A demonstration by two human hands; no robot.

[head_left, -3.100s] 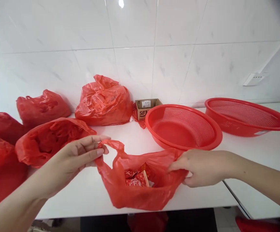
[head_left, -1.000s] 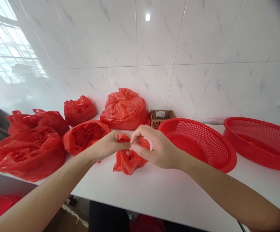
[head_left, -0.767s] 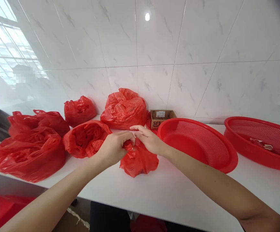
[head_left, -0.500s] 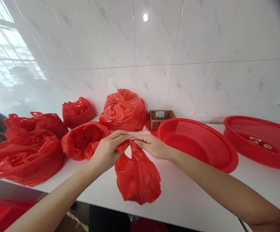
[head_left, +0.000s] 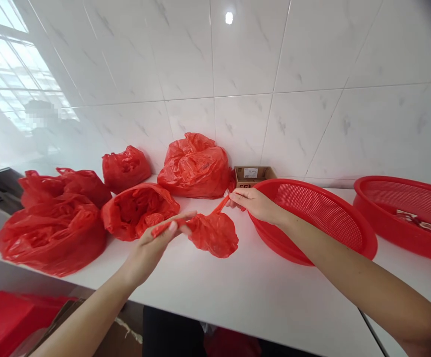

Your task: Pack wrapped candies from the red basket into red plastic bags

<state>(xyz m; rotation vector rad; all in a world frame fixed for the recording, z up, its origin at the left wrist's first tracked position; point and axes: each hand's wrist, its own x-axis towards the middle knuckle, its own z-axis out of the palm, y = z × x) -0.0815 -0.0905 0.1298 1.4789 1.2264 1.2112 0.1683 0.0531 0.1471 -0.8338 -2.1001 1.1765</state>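
Observation:
A small red plastic bag (head_left: 214,234) hangs just above the white counter (head_left: 238,292), bunched into a ball. My left hand (head_left: 152,245) pinches one of its twisted handles, and my right hand (head_left: 251,202) pinches the other. The two handles are pulled apart to either side. What is inside the bag is hidden.
Several full red bags (head_left: 48,230) lie at the left and back, one of them an open bag (head_left: 138,210). A small cardboard box (head_left: 254,175) stands by the wall. Two red mesh baskets (head_left: 323,223) (head_left: 408,213) sit at the right; the far one holds a few packets.
The bag was open with packets showing, then I gathered its handles together at the top. Now my hands have pulled the handles apart sideways and the bag is a tight ball.

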